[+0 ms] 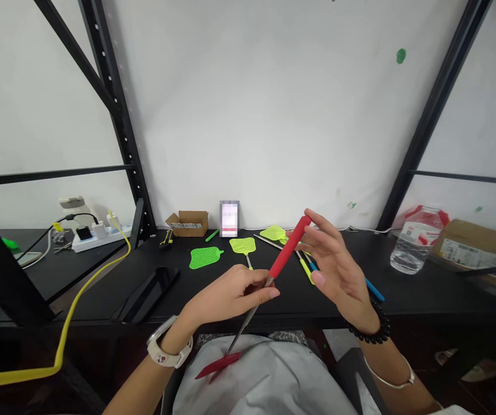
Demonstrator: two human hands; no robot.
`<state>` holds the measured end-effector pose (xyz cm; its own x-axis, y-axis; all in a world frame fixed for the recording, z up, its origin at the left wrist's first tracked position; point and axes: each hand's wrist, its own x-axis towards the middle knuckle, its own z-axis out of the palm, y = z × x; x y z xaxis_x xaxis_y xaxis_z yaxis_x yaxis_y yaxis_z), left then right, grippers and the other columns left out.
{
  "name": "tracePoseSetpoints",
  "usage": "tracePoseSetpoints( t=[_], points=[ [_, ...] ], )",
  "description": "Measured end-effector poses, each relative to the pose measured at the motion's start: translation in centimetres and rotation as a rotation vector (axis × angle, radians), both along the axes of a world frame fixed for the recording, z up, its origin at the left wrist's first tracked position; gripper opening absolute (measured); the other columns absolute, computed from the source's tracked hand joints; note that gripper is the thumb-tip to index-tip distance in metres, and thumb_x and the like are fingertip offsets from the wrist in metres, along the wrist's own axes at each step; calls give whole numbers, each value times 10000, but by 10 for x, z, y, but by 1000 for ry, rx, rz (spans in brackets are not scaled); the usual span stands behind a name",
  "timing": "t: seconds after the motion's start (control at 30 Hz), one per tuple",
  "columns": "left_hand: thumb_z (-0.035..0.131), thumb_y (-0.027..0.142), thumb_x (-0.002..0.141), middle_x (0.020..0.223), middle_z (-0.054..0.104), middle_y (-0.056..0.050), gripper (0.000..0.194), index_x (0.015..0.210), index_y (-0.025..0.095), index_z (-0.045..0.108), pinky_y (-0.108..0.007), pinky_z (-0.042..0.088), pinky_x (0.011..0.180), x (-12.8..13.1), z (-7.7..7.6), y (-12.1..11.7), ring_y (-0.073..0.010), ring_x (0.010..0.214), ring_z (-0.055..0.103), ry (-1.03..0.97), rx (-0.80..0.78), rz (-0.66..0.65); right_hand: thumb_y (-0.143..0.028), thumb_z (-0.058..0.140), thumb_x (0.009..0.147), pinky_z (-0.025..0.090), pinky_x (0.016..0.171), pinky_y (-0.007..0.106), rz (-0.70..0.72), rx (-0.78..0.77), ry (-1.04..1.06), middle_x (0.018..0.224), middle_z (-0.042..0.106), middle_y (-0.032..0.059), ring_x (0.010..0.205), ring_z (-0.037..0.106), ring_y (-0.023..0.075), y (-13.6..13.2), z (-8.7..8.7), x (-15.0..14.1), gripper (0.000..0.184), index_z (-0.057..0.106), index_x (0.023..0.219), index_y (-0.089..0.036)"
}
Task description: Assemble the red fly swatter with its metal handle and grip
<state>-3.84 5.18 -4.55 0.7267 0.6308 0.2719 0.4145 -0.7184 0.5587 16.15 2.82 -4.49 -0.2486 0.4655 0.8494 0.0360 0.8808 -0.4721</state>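
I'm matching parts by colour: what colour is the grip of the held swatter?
The grip is red, seen best in the head view.

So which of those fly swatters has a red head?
The red fly swatter, held by its metal shaft in the person's left hand. The green swatter head and the yellow-green swatter heads lie on the black table.

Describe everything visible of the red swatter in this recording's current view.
The red swatter has a smooth, plastic-looking red grip, a thin, metallic-looking shaft and a flat red head. It slants, grip up to the right, head down to the left, with the head over the grey cloth at the person's lap. The left hand pinches the shaft just below the grip; fingertips of the right hand are at the grip's top end. The head's surface detail is unclear.
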Motion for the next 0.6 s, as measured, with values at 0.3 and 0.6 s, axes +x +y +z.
tracePoseSetpoints(
  t=[0.3,0.6],
  points=[
    [397,467,874,554,417,50,370,804,143,563,-208,238,477,-6,4,1,-62,498,330,-12,-26,52,-221,496,860,367,992,520,-72,82,-91,1460,174,-25,1302,258,276,2,-4,-1,461,399,1287,-363],
    [406,442,877,548,423,52,340,760,149,533,-200,249,477,-7,1,8,-61,490,325,-46,-16,45,-238,491,870,448,921,461,-80,75,-158,1476,92,-25,1185,431,264,9,-6,-3,418,432,1264,-364]
  ],
)
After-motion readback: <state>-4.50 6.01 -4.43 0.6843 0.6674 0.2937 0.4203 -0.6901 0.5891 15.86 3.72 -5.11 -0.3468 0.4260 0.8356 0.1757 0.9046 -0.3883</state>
